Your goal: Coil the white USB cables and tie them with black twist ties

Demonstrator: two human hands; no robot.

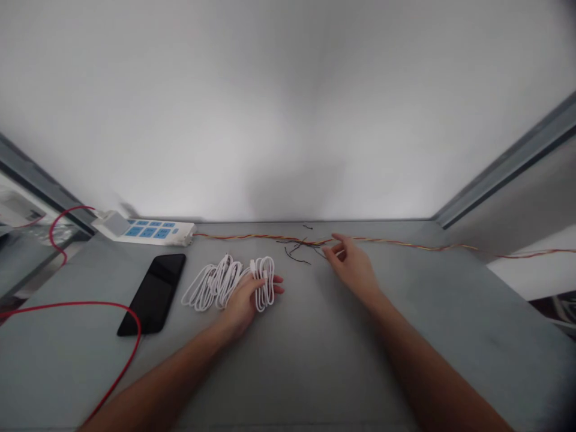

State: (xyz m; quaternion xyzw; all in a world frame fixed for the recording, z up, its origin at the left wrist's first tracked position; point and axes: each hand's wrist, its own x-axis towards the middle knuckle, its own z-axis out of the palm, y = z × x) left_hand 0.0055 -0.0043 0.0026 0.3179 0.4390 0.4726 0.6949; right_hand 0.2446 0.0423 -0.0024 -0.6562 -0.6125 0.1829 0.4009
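Bare forearms (pixel 166 384), left hand (pixel 243 306) on coiled cables (pixel 216 282)

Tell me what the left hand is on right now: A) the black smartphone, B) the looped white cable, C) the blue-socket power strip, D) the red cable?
B: the left hand lies over the looped white cable, while the black smartphone sits apart from it, further left.
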